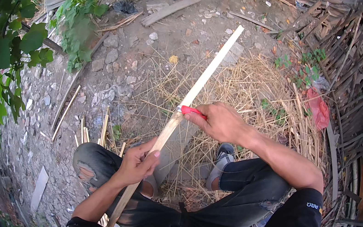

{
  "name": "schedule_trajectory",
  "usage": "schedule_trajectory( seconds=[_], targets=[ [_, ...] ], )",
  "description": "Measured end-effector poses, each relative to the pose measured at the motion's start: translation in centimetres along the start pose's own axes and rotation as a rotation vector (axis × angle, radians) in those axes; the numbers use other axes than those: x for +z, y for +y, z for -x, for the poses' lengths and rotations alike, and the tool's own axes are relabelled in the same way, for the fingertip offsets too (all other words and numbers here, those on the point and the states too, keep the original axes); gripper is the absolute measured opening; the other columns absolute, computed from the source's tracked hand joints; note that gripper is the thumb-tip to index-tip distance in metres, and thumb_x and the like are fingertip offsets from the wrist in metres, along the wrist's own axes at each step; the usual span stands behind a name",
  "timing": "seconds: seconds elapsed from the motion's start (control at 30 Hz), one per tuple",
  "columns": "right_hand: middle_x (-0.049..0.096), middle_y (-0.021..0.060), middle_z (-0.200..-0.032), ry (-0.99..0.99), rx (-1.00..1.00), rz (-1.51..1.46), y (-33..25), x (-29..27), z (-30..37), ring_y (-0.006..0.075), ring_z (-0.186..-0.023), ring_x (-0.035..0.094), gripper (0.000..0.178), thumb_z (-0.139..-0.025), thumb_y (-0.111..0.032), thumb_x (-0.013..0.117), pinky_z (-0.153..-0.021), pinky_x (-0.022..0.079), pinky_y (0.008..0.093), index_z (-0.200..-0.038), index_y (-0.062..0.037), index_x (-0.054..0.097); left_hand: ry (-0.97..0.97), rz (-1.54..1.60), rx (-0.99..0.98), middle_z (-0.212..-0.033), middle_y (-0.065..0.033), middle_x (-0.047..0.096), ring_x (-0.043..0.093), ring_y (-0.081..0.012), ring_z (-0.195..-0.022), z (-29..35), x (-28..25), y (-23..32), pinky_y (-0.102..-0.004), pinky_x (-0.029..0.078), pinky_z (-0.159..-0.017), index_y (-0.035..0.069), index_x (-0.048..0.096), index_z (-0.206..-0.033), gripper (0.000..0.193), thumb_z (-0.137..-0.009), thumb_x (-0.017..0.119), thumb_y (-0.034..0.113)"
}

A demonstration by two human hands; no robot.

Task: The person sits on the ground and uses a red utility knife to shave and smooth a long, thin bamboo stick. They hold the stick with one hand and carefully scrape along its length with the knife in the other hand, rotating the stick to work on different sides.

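A long pale strip of wood or bamboo (209, 73) runs slantwise from my lap up and away to the right. Its far half looks smooth and light, while the near half is browner. My left hand (138, 162) is closed round the lower part, above my left knee. In my right hand (223, 121) is a small red-handled cutter (193, 111). Its metal end touches the strip near the middle, where the colour changes. Most of the cutter's handle is hidden by my fingers, and its exact blade shape is too small to tell.
Thin sticks (104, 126) stand beside my left knee. Straw-like shavings (255, 84) cover the ground ahead and right. A red plastic bag (317, 108) lies by a heap of branches (359, 69). Leafy vines (1, 55) hang at the left; a plank (170, 12) lies farther off.
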State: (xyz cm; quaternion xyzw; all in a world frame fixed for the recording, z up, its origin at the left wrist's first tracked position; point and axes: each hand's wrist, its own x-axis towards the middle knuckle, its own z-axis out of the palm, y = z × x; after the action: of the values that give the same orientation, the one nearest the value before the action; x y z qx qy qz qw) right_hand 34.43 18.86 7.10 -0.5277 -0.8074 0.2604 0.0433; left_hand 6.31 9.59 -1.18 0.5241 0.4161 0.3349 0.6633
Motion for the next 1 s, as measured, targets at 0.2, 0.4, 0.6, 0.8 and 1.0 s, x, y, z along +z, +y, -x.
schedule_trajectory(
  seconds=[0.2, 0.4, 0.6, 0.8, 1.0],
  targets=[
    [0.068, 0.0251, -0.076, 0.098, 0.021, -0.020, 2.2, 0.1, -1.1, 0.0454, -0.079, 0.069, 0.061, -0.104, -0.058, 0.045, -0.076, 0.053, 0.0545, -0.104, -0.0041, 0.073, -0.021, -0.051, 0.016, -0.068, -0.0009, 0.051, 0.042, -0.0054, -0.048, -0.6, -0.2, 0.3, -0.0224, 0.035, -0.045, 0.004, 0.042, -0.156, 0.050, -0.107, 0.054, 0.013],
    [0.059, 0.0078, -0.060, 0.482, 0.511, -0.165, 11.7, -5.3, -2.7, 0.0186, -0.061, 0.060, 0.081, -0.104, -0.069, 0.035, -0.063, 0.051, 0.0481, -0.097, 0.0011, 0.075, -0.069, -0.090, -0.061, -0.074, 0.0022, 0.055, 0.046, -0.0027, -0.056, 2.0, -1.0, -0.4, -0.0195, 0.038, -0.050, 0.007, 0.044, -0.155, 0.052, -0.106, 0.059, 0.013],
    [0.050, 0.0012, -0.054, 0.922, 0.386, -0.153, 15.7, -6.2, 1.6, 0.0130, -0.047, 0.046, 0.059, -0.101, -0.055, 0.057, -0.048, 0.038, 0.0319, -0.080, -0.0006, 0.066, -0.149, -0.003, -0.080, -0.074, 0.0011, 0.057, 0.048, -0.0029, -0.056, 1.9, -0.7, -0.9, -0.0199, 0.038, -0.049, 0.008, 0.042, -0.156, 0.054, -0.105, 0.060, 0.011],
    [0.055, 0.0016, -0.054, 0.841, 0.189, -0.471, 10.1, -6.1, 1.1, 0.0156, -0.054, 0.070, 0.035, -0.102, -0.029, 0.063, -0.047, 0.048, 0.0281, -0.085, 0.0014, 0.064, -0.145, 0.014, 0.001, -0.072, -0.0016, 0.056, 0.046, -0.0053, -0.051, 1.2, -0.4, -0.3, -0.0218, 0.037, -0.046, 0.010, 0.040, -0.158, 0.055, -0.106, 0.057, 0.009],
    [0.059, 0.0019, -0.057, 0.878, 0.102, -0.596, 7.9, -5.9, 1.3, 0.0136, -0.054, 0.069, 0.035, -0.102, -0.030, 0.065, -0.049, 0.050, 0.0274, -0.088, 0.0019, 0.064, -0.131, 0.065, 0.032, -0.072, -0.0019, 0.057, 0.046, -0.0051, -0.051, 0.7, -0.5, -0.3, -0.0221, 0.037, -0.045, 0.010, 0.039, -0.158, 0.055, -0.106, 0.057, 0.009]
  ],
)
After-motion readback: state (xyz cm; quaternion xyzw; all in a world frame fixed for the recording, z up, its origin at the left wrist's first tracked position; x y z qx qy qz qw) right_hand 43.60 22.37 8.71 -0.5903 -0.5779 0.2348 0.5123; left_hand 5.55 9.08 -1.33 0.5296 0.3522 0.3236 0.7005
